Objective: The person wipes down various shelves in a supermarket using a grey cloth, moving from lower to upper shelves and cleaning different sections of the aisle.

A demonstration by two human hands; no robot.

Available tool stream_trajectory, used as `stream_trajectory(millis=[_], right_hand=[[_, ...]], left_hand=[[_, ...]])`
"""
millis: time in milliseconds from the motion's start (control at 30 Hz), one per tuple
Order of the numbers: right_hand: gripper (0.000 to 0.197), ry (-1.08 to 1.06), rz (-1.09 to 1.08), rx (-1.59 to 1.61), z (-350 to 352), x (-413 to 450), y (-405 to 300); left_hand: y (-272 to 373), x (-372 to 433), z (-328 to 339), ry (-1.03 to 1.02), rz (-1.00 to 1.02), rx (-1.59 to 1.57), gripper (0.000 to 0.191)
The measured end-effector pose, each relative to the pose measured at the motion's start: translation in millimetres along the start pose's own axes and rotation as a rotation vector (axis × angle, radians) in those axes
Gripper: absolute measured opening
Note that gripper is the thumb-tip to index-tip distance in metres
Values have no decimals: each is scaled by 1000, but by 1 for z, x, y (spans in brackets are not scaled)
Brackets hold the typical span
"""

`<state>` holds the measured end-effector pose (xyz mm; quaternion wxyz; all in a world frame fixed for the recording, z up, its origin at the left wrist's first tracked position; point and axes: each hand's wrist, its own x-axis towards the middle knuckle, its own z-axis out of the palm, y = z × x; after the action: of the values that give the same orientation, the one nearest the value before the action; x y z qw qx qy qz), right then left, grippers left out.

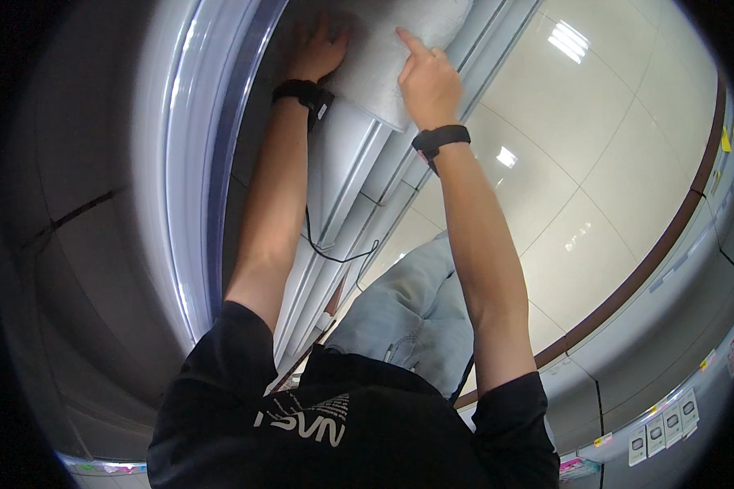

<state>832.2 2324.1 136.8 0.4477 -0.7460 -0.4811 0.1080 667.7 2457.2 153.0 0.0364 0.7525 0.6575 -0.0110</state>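
A whitish sheet point(373, 67), its material hard to tell, lies over a grey metal shelf point(336, 140) at the top of the view. My left hand point(321, 52) is at its shadowed left side, fingers spread, with nothing visible in them. Over the sheet's right edge is my right hand point(431, 82), index finger extended and the other fingers curled. What lies beneath those curled fingers is hidden. Both wrists carry black straps. Below the sheet, a thin black cable point(342, 260) loops across the shelf's front ledges.
To my left runs a bright, curved-looking shelf edge point(183, 153) beside dark panels point(85, 244). Glossy cream floor tiles point(563, 153) extend to the right. Beyond them stands another shelf unit with a brown base strip point(642, 263), price tags and several small white packages point(663, 428).
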Motion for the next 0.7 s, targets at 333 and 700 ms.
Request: stream_trajectory(millis=[333, 700], right_hand=[[33, 70, 17, 31, 7, 7, -8], [37, -27, 4, 40, 5, -49, -28]], left_hand=[[-38, 30, 20, 79, 168, 365, 63], [9, -41, -18, 87, 172, -21, 58]])
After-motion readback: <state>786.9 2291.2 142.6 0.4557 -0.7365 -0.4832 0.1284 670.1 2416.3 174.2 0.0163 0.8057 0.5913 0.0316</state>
